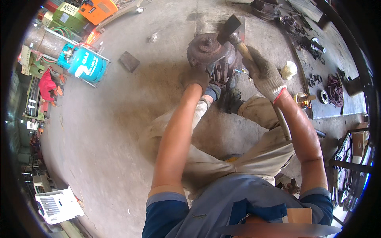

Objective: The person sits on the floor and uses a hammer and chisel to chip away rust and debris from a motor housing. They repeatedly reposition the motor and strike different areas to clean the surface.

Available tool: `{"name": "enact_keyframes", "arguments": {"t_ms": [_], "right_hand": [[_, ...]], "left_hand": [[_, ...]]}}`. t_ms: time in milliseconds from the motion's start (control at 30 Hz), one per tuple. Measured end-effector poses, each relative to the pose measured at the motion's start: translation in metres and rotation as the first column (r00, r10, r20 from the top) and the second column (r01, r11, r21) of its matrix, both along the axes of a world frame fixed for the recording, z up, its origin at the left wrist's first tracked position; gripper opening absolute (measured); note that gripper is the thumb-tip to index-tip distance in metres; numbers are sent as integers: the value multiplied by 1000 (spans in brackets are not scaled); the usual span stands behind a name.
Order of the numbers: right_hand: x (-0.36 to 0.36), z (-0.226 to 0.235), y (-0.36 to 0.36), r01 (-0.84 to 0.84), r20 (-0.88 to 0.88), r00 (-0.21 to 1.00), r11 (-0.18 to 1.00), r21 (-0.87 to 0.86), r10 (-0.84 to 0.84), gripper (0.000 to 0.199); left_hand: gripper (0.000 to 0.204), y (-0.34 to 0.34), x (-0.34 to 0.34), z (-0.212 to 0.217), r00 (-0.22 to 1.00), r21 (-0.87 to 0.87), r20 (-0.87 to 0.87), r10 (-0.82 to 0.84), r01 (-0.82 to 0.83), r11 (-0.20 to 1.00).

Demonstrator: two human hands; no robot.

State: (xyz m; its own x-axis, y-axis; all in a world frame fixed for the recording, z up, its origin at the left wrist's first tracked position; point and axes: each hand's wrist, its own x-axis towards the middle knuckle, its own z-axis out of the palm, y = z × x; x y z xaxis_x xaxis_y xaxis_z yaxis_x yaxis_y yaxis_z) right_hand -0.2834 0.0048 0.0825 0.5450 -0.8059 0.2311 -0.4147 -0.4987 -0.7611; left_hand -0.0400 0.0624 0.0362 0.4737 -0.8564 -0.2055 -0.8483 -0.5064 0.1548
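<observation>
A rusty round motor housing point(209, 53) stands on the concrete floor between my feet. My left hand point(197, 77), in a dark dirty glove, rests against its lower left side and braces it. My right hand point(265, 73), in a grey knit glove, grips the wooden handle of a heavy hammer point(232, 30). The hammer's dark head is raised just above the right side of the housing. My shoes press against the housing from below.
A dark steel plate point(317, 75) with bearings, rings and greasy parts lies to the right. A white rag point(289, 70) sits by its edge. A teal gas cylinder point(84, 63) lies at the left, near a small dark block point(129, 61). A white machine casing point(57, 204) sits at lower left.
</observation>
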Motion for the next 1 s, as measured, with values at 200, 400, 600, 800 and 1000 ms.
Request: {"name": "enact_keyframes", "arguments": {"t_ms": [200, 400, 600, 800, 1000], "right_hand": [[9, 3, -2, 19, -140, 990, 991, 133, 0, 46], [5, -23, -9, -6, 140, 990, 999, -35, 11, 44], [16, -12, -18, -46, 17, 999, 999, 7, 46, 44], [9, 5, -4, 8, 72, 997, 999, -52, -4, 43], [14, 7, -10, -28, -41, 999, 996, 90, 32, 47]], "left_hand": [[36, -8, 7, 0, 996, 28, -88, 14, -12, 1000], [41, -8, 6, 2, 996, 23, -86, 20, -18, 1000], [39, -11, 5, 10, 998, 67, -49, 39, -35, 997], [44, -9, 6, 1, 997, 7, -72, 29, -29, 1000], [37, -12, 7, 5, 993, 18, -101, 68, -66, 998]]}}
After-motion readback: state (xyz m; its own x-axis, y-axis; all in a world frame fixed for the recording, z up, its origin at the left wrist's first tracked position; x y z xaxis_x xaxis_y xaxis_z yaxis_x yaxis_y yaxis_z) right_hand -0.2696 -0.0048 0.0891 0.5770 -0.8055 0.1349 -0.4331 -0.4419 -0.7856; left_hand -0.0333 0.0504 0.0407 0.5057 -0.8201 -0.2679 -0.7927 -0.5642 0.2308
